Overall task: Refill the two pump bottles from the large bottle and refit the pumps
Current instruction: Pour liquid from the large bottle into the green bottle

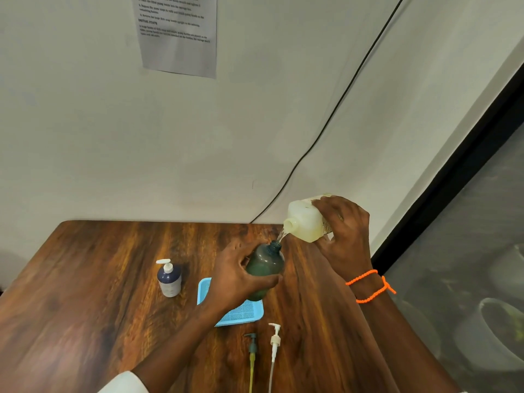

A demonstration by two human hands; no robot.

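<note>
My left hand (235, 276) grips a dark green pump bottle (265, 266) with its pump off, held tilted above a blue tray (243, 313). My right hand (344, 236) holds the large pale bottle (304, 221) tipped on its side, mouth down-left. A thin clear stream runs from that mouth into the green bottle's open neck. A second pump bottle (169, 277), dark blue and white, stands upright at the left with its white pump fitted. Two loose pumps lie at the table's near edge: a green one (251, 346) and a white one (274, 340).
Everything sits on a brown wooden table (99, 307) against a pale wall. A black cable (326, 129) runs down the wall to the table's back edge. A printed sheet (178, 32) hangs on the wall. A dark-framed glass panel (467, 236) stands at the right.
</note>
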